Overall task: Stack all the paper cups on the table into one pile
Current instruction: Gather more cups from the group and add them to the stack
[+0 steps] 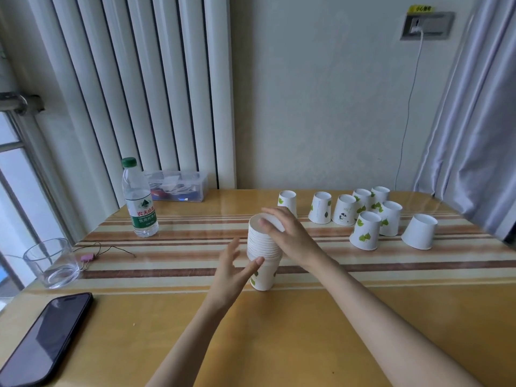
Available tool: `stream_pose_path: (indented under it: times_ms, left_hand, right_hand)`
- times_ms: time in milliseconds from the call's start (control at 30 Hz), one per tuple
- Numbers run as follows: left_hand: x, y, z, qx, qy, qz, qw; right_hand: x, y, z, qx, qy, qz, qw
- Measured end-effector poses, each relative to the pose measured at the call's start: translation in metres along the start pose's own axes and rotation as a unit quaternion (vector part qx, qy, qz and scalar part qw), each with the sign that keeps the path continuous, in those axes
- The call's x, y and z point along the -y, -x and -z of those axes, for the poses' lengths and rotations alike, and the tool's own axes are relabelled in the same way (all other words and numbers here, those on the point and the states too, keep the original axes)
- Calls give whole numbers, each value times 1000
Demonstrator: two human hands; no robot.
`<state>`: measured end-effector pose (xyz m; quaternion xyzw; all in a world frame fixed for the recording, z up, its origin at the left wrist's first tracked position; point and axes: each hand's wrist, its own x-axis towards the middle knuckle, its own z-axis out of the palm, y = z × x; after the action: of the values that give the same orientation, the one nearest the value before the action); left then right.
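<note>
Paper cup stack [264, 255] top hidden under gripping right hand [290, 236], left hand [234, 272] spread beside it

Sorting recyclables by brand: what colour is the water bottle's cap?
Green, on the water bottle's cap, seen in the head view.

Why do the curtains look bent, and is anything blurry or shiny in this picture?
Head view: the wide-angle lens bows the curtains near the edges; the left hand beside the cup stack looks slightly motion-blurred; daylight from the window puts glare on the glossy table and phone.
</note>
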<state>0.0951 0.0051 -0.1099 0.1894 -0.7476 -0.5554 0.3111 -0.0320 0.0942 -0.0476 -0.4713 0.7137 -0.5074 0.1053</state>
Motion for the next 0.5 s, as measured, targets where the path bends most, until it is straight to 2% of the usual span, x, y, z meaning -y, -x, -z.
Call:
stream_pose_path:
  times_ms: [100,167,267,500]
  left_hand:
    - [-3,23,1,-110,-65,-86,988]
    - [-9,40,-7,-115,-74,-153,979]
    - [-20,54,-35,-34,-67,-183,980]
    - [-18,25,-131,133,-76,-123,980]
  right_hand:
    - [-17,20,20,-48,-30,-21,998]
    - [-35,37,37,-69,-19,-37,997]
    - [-66,65,67,-100,-9,-74,992]
    - [-135,116,137,-228,-3,-147,962]
